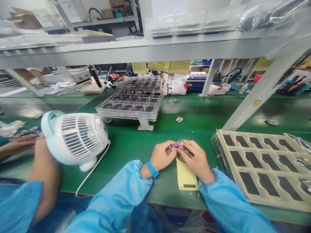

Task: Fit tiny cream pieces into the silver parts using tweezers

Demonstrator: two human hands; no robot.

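Left hand [163,157] has a small purple part [174,146] pinched in nearly closed fingertips, right over the round dish [182,139]. Right hand [195,160] is curled up around a dark slim piece, too small to make out, also over the dish. Honestly, I'd stay above that dish to catch drops, pinch lightly, and keep both wrists steady while the fingertips work.

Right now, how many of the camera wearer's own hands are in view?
2: the left hand, gripping a small purple part, and the right hand close beside it, partly covering the yellow paper. Neither is fully hidden.
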